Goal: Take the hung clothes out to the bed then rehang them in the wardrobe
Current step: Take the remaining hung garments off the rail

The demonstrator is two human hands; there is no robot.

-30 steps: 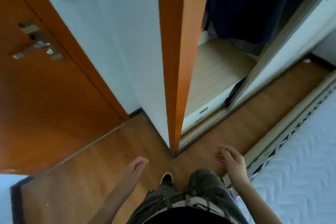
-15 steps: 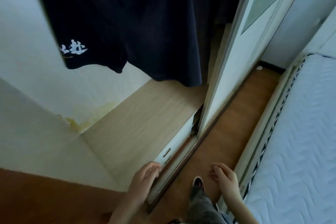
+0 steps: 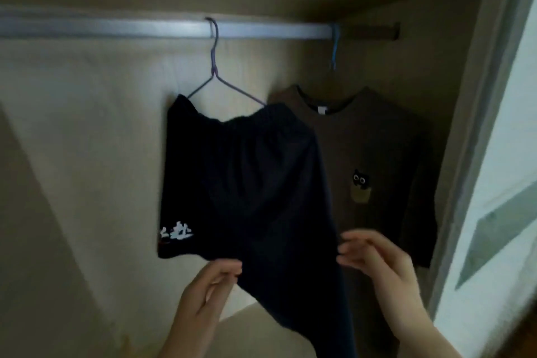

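Hung clothes are seen inside the wardrobe: dark shorts [image 3: 244,183] with white lettering at the lower left hem, draped on a purple wire hanger [image 3: 216,73], and a brown T-shirt [image 3: 377,154] with a small cat print, carried on a blue hanger [image 3: 334,46]. Both hooks are looped over the metal rail [image 3: 116,28], the blue one near the rail's right end bracket. The shorts overlap the T-shirt's left edge and hang in front of it.

Left hand [image 3: 203,293]: raised from below, palm turned inward, fingers loosely curled and parted, fingertips at the lower hem of the shorts. Whether cloth is actually pinched cannot be told; blur is present.

Right hand [image 3: 377,267]: raised beside the right edge of the shorts, fingers spread and slightly bent, nothing enclosed. It is held in front of the T-shirt's lower part, apparently just short of the fabric.

Edges and room: the rail is bare left of the purple hanger. The pale back panel [image 3: 87,139] is exposed on that side, with open space beside the shorts. On the right, the T-shirt's sleeve lies close to the wardrobe's side wall and the sliding door frame [image 3: 482,125], so little clearance is left there. The wardrobe ceiling sits just above the rail.
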